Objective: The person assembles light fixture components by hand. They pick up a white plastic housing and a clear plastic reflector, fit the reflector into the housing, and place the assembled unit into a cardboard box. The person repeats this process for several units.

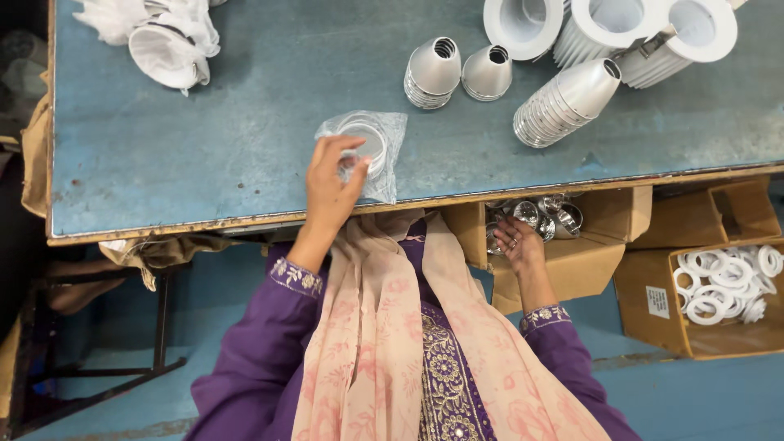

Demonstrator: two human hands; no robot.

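A clear plastic bag point(365, 149) of flat rings is seen lying near the front edge of the blue table point(204, 147), just above the middle of the frame. It is touched by the left hand point(331, 184), whose fingertips are pressed on the bag's lower left part; the fingers are bent and spread over it, resting on it rather than closed around it. The left forearm is stretched up from the purple sleeve at lower centre.

The right hand point(516, 241) is held lower, right of centre, reaching down into an open cardboard box point(572, 253) under the table edge. Its fingers are laid among shiny metal cups point(543, 214) in the box; whether one is gripped cannot be told.

At the upper middle of the table, two short stacks of silver cones point(457, 72) are counted, with one longer stack lying on its side point(563, 102) to their right. Three white ribbed housings point(612, 24) are seen at the top right, and a heap of white parts point(159, 37) at the upper left. A second box at the right edge is filled with white rings point(723, 282).
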